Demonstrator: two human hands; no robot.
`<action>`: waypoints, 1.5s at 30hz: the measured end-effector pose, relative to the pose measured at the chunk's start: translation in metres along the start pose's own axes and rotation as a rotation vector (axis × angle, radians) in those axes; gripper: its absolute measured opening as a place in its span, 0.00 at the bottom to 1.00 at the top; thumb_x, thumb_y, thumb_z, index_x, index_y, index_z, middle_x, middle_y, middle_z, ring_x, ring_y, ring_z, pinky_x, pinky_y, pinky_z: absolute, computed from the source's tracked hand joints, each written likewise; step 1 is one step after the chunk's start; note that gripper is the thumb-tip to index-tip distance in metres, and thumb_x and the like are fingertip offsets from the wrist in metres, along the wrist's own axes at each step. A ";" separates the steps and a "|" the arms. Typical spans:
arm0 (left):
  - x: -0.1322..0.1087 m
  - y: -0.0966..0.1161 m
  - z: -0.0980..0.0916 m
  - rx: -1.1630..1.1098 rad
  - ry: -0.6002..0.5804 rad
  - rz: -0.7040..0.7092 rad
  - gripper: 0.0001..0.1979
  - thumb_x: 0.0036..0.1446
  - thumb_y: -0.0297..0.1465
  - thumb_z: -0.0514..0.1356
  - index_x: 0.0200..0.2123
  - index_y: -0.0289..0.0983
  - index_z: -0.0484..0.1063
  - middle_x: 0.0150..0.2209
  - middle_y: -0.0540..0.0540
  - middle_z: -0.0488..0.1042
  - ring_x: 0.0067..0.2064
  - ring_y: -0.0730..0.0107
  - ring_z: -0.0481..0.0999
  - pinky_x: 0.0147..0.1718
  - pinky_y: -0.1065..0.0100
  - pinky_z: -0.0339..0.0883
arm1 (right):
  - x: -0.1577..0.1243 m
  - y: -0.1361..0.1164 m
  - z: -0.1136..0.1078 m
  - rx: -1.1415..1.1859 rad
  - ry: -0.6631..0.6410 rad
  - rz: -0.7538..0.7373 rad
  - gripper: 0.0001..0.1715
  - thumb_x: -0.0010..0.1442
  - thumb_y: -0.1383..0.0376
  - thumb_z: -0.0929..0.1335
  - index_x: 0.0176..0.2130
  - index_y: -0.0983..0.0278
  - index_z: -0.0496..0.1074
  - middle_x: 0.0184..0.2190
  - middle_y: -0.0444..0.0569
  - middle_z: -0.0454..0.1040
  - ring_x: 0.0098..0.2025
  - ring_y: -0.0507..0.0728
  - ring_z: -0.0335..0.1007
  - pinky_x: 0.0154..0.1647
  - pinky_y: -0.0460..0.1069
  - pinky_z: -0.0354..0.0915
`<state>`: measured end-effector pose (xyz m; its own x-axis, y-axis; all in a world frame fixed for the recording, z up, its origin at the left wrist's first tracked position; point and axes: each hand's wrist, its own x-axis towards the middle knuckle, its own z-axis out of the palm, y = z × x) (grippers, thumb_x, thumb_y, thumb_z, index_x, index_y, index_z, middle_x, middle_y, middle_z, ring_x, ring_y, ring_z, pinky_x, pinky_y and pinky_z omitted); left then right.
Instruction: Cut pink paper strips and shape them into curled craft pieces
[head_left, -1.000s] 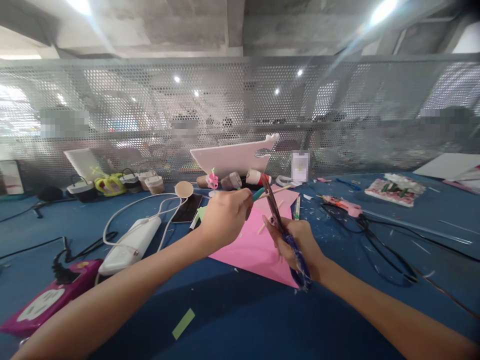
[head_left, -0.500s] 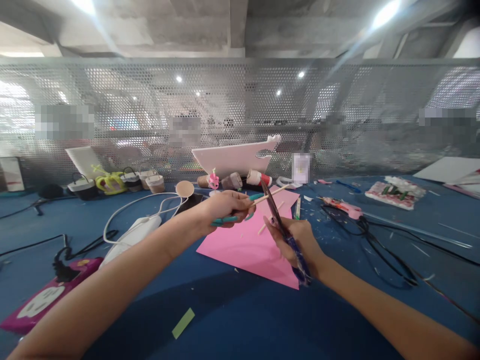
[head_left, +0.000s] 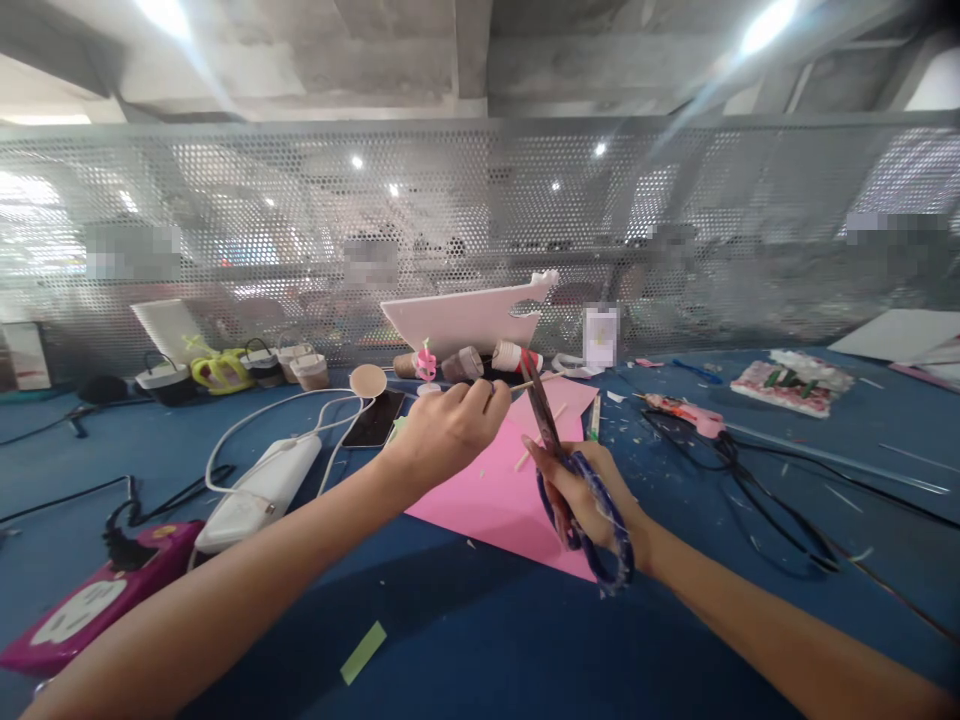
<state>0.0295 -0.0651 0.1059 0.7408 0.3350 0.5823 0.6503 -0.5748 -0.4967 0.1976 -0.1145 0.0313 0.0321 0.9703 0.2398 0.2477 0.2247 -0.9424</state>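
My left hand is closed, knuckles up, around the end of a thin wooden stick that points right. At that stick, a pair of scissors with dark blades and worn blue handles points upward. My right hand grips the scissors by the handles. The stick passes at the blades near their tips; whether they touch it I cannot tell. Beneath both hands lies pink paper, with another thin stick on it. The left fingertips are hidden behind the hand.
A pink glue gun with a black cable lies at right. Left are a white power strip, a purple socket block and a phone. Paper cups and a white foam board stand behind. A green strip lies in front.
My left hand has rolled over so its back faces up, still with the stick. The scissors have turned, showing both handle loops, and their blades look closer together.
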 end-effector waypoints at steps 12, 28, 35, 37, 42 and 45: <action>-0.003 -0.001 0.016 0.224 0.291 0.153 0.12 0.61 0.21 0.50 0.27 0.36 0.66 0.20 0.51 0.65 0.21 0.74 0.66 0.18 0.70 0.53 | -0.005 0.000 0.004 0.175 -0.056 0.116 0.31 0.55 0.45 0.67 0.15 0.63 0.61 0.07 0.40 0.59 0.07 0.50 0.57 0.07 0.44 0.55; 0.008 -0.008 -0.003 -1.052 -0.122 -0.423 0.16 0.59 0.28 0.52 0.19 0.35 0.64 0.15 0.53 0.60 0.18 0.81 0.57 0.18 0.75 0.50 | 0.000 0.003 -0.004 -0.455 0.204 -0.399 0.22 0.63 0.57 0.63 0.20 0.62 0.60 0.11 0.42 0.62 0.12 0.50 0.61 0.15 0.44 0.54; 0.012 -0.028 -0.005 -1.729 -0.738 -0.464 0.13 0.59 0.36 0.51 0.25 0.37 0.64 0.15 0.56 0.51 0.13 0.82 0.42 0.11 0.73 0.37 | 0.007 0.008 -0.012 -0.610 0.328 -0.708 0.17 0.62 0.62 0.62 0.23 0.64 0.64 0.16 0.45 0.67 0.17 0.49 0.62 0.22 0.44 0.57; 0.012 -0.026 -0.006 -1.516 -0.612 -0.444 0.14 0.62 0.35 0.48 0.28 0.37 0.67 0.15 0.55 0.54 0.13 0.81 0.46 0.11 0.74 0.42 | 0.007 0.008 -0.011 -0.546 0.284 -0.601 0.19 0.62 0.60 0.63 0.22 0.64 0.64 0.15 0.44 0.65 0.16 0.49 0.61 0.20 0.44 0.57; 0.006 -0.011 -0.004 -0.367 -0.080 -0.262 0.12 0.63 0.27 0.47 0.32 0.34 0.69 0.23 0.47 0.68 0.21 0.74 0.66 0.18 0.73 0.52 | 0.007 0.007 -0.003 -0.123 0.110 -0.110 0.27 0.59 0.49 0.64 0.17 0.61 0.60 0.09 0.41 0.60 0.10 0.50 0.58 0.11 0.45 0.56; 0.001 -0.005 0.004 -0.001 0.006 -0.025 0.13 0.61 0.21 0.46 0.31 0.35 0.69 0.24 0.46 0.69 0.23 0.72 0.68 0.18 0.72 0.50 | 0.004 0.004 0.000 0.123 0.025 0.116 0.29 0.55 0.45 0.66 0.16 0.61 0.58 0.07 0.39 0.57 0.07 0.51 0.55 0.06 0.45 0.54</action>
<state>0.0277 -0.0585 0.1062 0.7235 0.3444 0.5983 0.6682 -0.5670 -0.4817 0.1983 -0.1097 0.0288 0.0776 0.9882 0.1320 0.1203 0.1221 -0.9852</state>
